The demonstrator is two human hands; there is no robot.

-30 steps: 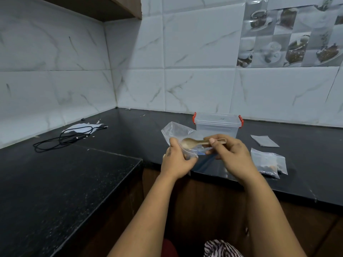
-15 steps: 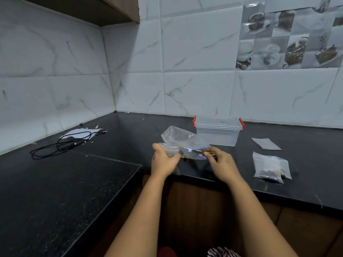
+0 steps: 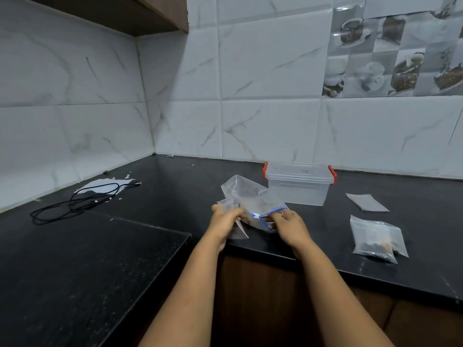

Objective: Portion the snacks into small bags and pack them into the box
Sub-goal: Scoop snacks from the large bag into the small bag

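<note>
Bare forearms (image 3: 190,291) (no sleeves visible)

A large clear plastic bag (image 3: 246,194) with a blue zip edge lies crumpled on the dark surface (image 3: 175,191), near its front edge, its mouth open toward me. Dark snack pieces show faintly inside. In my left grip (image 3: 225,220) I hold a small clear bag (image 3: 236,227), hanging down over the edge. Behind and to the right stands a clear plastic box (image 3: 299,184), lid on, with red clips at both ends. Further right, a small filled bag (image 3: 377,239) lies flat, holding dark and tan snacks. Beyond it, well apart, lies a flat small bag (image 3: 367,202) that looks empty.
</note>
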